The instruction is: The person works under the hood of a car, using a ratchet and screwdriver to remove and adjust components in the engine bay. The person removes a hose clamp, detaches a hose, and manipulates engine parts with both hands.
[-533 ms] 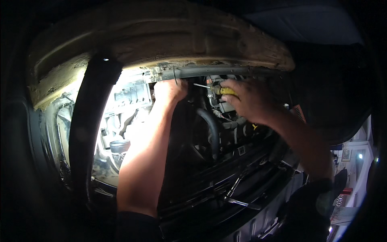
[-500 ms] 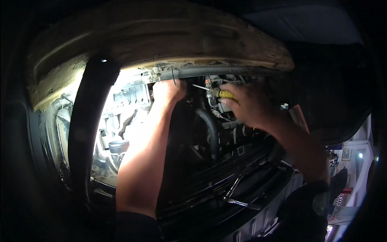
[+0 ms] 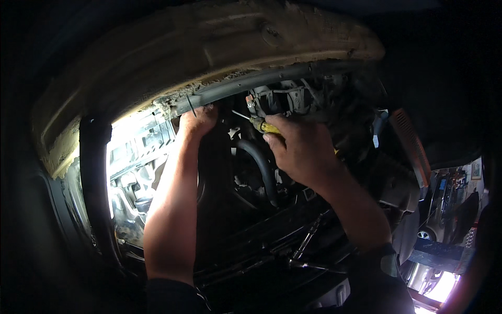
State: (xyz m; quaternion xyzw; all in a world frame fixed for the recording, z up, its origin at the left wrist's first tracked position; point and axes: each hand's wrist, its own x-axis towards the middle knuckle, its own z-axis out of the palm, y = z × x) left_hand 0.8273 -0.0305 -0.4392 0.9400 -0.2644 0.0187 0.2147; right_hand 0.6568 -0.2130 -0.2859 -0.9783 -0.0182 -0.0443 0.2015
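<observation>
My left hand (image 3: 197, 121) reaches deep into an engine bay, below the grey edge strip (image 3: 230, 90) at the far side. Its fingers are curled closed, and whatever lies in them is hidden in shadow. To its right, my right hand (image 3: 300, 149) is wrapped round a screwdriver (image 3: 270, 127) with a yellow handle. The thin metal shaft points left and slightly away, toward my left hand, with its tip apart from that hand. Beneath the screwdriver, a black hose (image 3: 260, 161) curves down through the bay.
A ratchet with a long extension (image 3: 303, 251) lies on the near dark panel. At left a dark upright bar (image 3: 95, 172) stands beside brightly lit engine parts. Brown padding (image 3: 219, 39) overhangs the far side. An orange slotted strip (image 3: 413, 144) is at right.
The view has shifted, so the bay looks tilted and both hands appear further left. My right hand still grips the screwdriver, and my left hand stays down by the edge strip.
</observation>
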